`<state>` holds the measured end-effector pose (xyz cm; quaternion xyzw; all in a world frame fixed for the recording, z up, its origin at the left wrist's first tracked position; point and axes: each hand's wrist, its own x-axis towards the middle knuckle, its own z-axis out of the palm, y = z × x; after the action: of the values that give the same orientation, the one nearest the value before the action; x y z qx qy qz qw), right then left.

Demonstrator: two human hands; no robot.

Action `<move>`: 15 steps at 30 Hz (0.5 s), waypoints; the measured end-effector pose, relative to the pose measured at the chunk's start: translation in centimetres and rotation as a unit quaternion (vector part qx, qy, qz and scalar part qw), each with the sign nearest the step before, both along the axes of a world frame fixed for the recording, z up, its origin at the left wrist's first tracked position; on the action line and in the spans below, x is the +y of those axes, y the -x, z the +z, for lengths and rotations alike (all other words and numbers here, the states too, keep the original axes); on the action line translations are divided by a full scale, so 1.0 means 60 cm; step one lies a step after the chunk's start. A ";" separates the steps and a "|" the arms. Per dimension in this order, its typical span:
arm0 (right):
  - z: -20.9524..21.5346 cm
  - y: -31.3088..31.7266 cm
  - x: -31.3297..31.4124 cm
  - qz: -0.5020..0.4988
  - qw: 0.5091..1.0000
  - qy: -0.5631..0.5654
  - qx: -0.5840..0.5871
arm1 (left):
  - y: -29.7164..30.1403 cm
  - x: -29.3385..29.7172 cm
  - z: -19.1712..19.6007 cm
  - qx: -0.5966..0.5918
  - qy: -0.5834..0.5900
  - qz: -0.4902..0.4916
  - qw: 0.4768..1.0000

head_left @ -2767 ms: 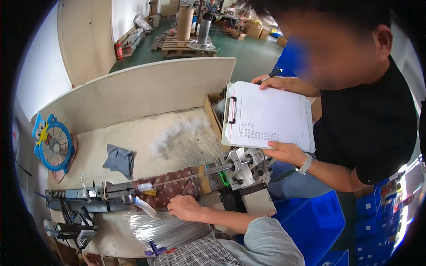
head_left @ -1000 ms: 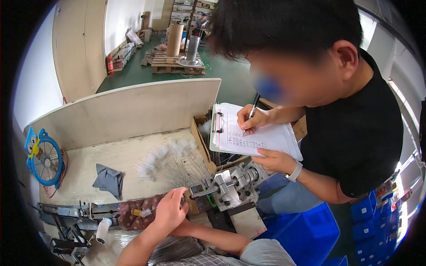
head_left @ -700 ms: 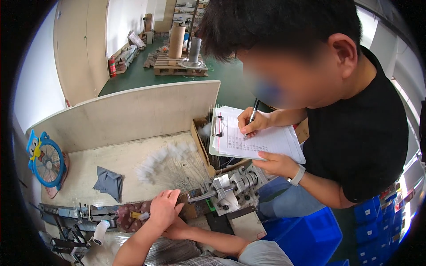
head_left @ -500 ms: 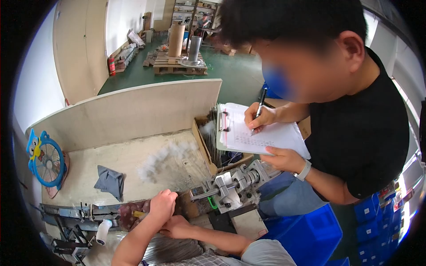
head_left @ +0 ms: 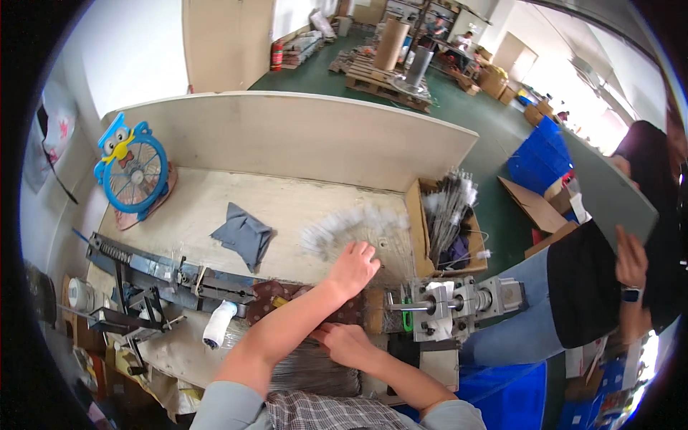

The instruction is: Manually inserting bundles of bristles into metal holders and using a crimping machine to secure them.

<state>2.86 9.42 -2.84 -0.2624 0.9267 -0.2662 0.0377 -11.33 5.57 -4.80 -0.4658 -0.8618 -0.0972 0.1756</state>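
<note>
My left hand [head_left: 354, 270] reaches over the bench at the near edge of a fanned pile of thin pieces with white, fluffy tips [head_left: 358, 226]. Its fingers are curled, and whatever they pinch is hidden. Closer to me, my right hand [head_left: 349, 345] is closed beside a thick bundle of thin grey wires [head_left: 315, 369]; what is in its fingers cannot be made out. The left forearm crosses above a maroon patterned cloth [head_left: 269, 294]. Just right of the hands sit a brown block [head_left: 374, 312] and a metal shaft fixture [head_left: 444, 308] with a green-handled tool [head_left: 407, 315].
A cardboard box [head_left: 414, 229] of white-tipped wires stands at right. Grey cloth [head_left: 244, 235] and a blue fan [head_left: 136, 175] are at left, before a raised back panel [head_left: 287, 132]. A metal rail mechanism [head_left: 172, 276] runs left. A co-worker [head_left: 580, 287] holds a clipboard [head_left: 609, 186].
The view has swung right, and the co-worker now stands at the right edge, clipboard tilted, no longer writing in view. My left hand has moved forward, away from my right, toward the white-tipped pile.
</note>
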 end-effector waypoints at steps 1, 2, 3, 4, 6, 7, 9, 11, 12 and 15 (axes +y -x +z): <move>0.006 -0.011 0.007 -0.010 0.998 -0.045 0.040 | -0.016 -0.017 0.015 -0.006 0.005 0.006 1.000; 0.012 -0.015 0.015 -0.003 0.999 -0.040 0.034 | -0.035 -0.041 0.031 -0.018 -0.066 -0.022 0.997; 0.022 -0.016 0.025 0.002 0.996 -0.062 0.070 | -0.057 -0.064 0.055 -0.030 -0.138 -0.055 0.989; 0.033 -0.014 0.042 0.001 0.990 -0.090 0.104 | -0.084 -0.079 0.085 -0.050 -0.168 -0.074 0.982; 0.062 -0.009 0.065 -0.006 0.992 -0.011 0.129 | -0.147 -0.123 0.144 -0.050 -0.240 -0.107 0.964; 0.081 -0.001 0.075 -0.015 0.985 0.063 0.158 | -0.170 -0.142 0.156 -0.033 -0.285 -0.128 0.949; 0.162 0.028 0.088 -0.014 0.978 -0.121 0.167 | -0.221 -0.189 0.142 -0.100 -0.281 -0.126 0.946; 0.157 0.048 0.129 -0.076 0.971 -0.053 0.220 | -0.235 -0.186 0.126 -0.162 -0.288 -0.140 0.933; 0.156 0.053 0.142 -0.133 0.972 -0.006 0.192 | -0.233 -0.168 0.106 -0.483 -0.350 -0.062 0.800; 0.111 0.065 0.180 -0.161 0.981 0.002 0.110 | -0.180 -0.120 0.065 -0.818 -0.421 0.032 0.391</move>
<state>-1.02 20.20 3.80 -0.1373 0.9548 -0.2402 -0.1084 -0.51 -1.61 -0.93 -0.0012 -0.4548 -0.7762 -0.4367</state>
